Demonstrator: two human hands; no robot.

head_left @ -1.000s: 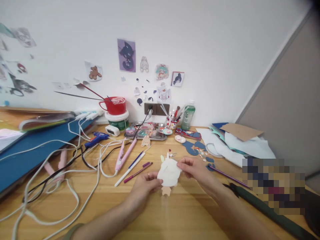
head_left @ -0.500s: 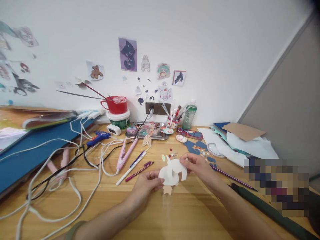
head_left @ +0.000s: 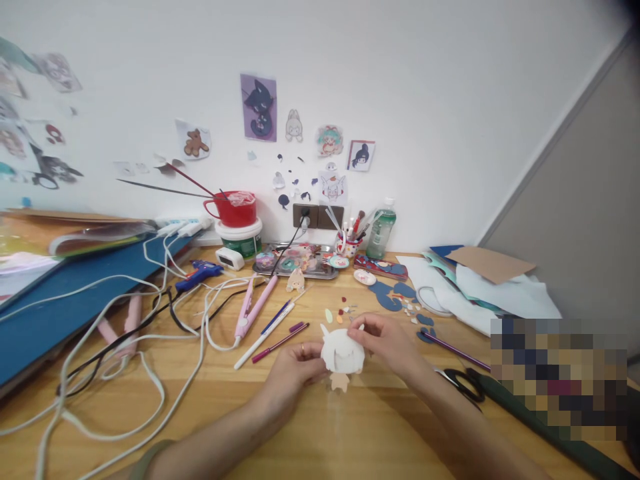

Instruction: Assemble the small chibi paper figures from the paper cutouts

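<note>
Between my hands is a small paper cutout figure with a round white head and a peach-coloured body. My left hand is closed on its left edge, thumb in front and the other fingers mostly hidden. A white paper fringe piece lies over the head, with two pointed tips at the top. The fingers of my right hand pinch that piece at its upper right. Whether the two layers touch all over, I cannot tell. Small paper scraps lie just beyond the figure.
Pens and a pink flat iron lie left, among tangled white cables. A blue glue gun is farther back. Scissors, blue paper cutouts and paper sheets are to the right. A metal tray stands behind.
My right hand has moved the white fringe piece left, from beside the head to over it. The figure has shifted slightly. Scissors have come into view by my right forearm.
</note>
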